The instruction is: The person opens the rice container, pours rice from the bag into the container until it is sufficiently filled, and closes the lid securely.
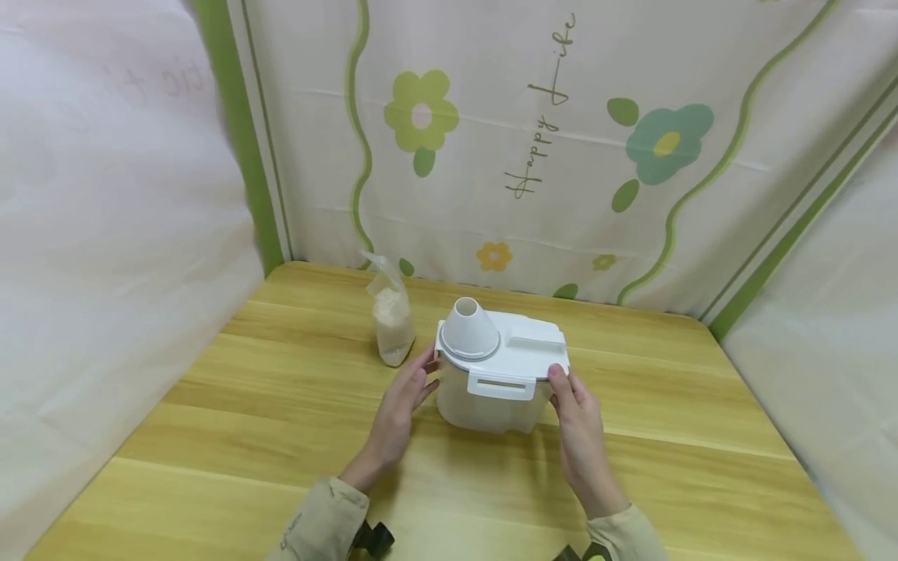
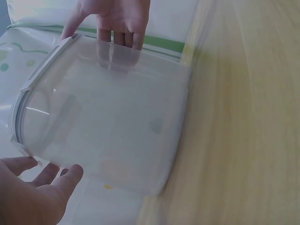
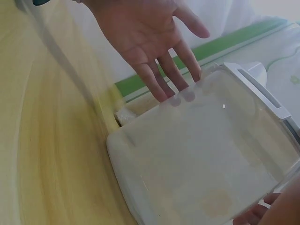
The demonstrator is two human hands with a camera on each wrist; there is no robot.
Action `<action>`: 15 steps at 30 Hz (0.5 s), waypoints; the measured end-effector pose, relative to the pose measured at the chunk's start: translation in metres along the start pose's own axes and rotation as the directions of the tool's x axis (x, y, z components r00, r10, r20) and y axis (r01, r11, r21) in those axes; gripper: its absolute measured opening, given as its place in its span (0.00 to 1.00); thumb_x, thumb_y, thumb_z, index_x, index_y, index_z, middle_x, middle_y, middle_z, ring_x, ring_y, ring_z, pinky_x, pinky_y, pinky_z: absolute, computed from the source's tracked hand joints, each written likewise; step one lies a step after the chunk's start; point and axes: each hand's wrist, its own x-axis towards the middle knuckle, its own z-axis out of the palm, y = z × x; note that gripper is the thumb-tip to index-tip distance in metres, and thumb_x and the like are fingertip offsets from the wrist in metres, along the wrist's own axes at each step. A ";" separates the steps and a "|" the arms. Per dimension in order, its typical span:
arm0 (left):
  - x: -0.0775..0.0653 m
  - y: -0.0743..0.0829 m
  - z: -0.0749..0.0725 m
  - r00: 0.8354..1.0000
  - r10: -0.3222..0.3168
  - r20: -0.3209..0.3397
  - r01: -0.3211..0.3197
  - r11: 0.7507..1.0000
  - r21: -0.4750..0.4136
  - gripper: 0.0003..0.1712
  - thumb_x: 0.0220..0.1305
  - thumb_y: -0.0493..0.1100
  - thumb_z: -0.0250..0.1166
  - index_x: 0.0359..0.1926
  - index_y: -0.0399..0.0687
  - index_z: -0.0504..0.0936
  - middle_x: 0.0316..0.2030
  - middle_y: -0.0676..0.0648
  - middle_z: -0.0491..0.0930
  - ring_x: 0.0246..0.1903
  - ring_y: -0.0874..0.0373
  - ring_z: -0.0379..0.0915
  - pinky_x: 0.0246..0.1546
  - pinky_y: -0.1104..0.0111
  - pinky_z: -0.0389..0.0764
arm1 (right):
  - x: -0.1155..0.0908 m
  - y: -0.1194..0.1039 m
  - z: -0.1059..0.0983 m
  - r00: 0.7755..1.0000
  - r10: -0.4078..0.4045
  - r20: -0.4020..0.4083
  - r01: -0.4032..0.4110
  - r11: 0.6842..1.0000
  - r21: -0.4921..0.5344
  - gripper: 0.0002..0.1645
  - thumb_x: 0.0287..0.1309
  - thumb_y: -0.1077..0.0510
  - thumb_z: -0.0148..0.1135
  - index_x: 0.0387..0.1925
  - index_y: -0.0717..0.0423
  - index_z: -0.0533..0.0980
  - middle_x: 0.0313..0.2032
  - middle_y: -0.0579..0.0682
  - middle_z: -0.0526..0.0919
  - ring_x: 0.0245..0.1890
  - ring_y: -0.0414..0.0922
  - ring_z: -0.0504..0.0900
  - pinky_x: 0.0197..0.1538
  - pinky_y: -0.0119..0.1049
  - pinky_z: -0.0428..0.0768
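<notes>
A translucent storage container (image 1: 484, 403) with a white lid (image 1: 526, 331) is upright at the middle of the wooden table, between the two hands. At the lid's left end sits a white cone-shaped cap (image 1: 468, 331); a white latch (image 1: 501, 385) is on the near side. My right hand (image 1: 581, 436) holds the container's right end, thumb on the lid's corner and fingers around the side. My left hand (image 1: 393, 417) is at the left end with its fingers extended; in the right wrist view, its fingertips (image 3: 161, 95) lie along the container's wall and its thumb stands away.
Behind and left of the container, a clear plastic bag (image 1: 393, 319) holding a pale grainy substance stands on the wooden table (image 1: 281, 389). Patterned white curtains (image 1: 463, 195) close off the back and both sides.
</notes>
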 end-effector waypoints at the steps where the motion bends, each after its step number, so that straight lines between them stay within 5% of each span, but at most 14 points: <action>1: 0.000 0.000 0.000 1.000 0.001 0.001 -0.001 1.000 -0.003 0.27 0.81 0.46 0.38 0.74 0.40 0.59 0.66 0.38 0.63 0.65 0.40 0.60 0.63 0.51 0.66 | 0.000 0.000 0.000 1.000 -0.001 -0.004 0.001 1.000 -0.002 0.33 0.74 0.48 0.51 0.70 0.64 0.62 0.67 0.50 0.68 0.67 0.44 0.64 0.70 0.42 0.58; 15: -0.001 -0.004 0.001 1.000 -0.007 -0.014 0.007 1.000 -0.008 0.28 0.81 0.48 0.39 0.74 0.39 0.59 0.66 0.38 0.62 0.65 0.39 0.59 0.64 0.53 0.66 | 0.000 0.004 0.001 0.999 0.000 -0.041 -0.001 1.000 -0.020 0.34 0.73 0.46 0.52 0.69 0.65 0.63 0.66 0.53 0.69 0.66 0.45 0.65 0.69 0.43 0.60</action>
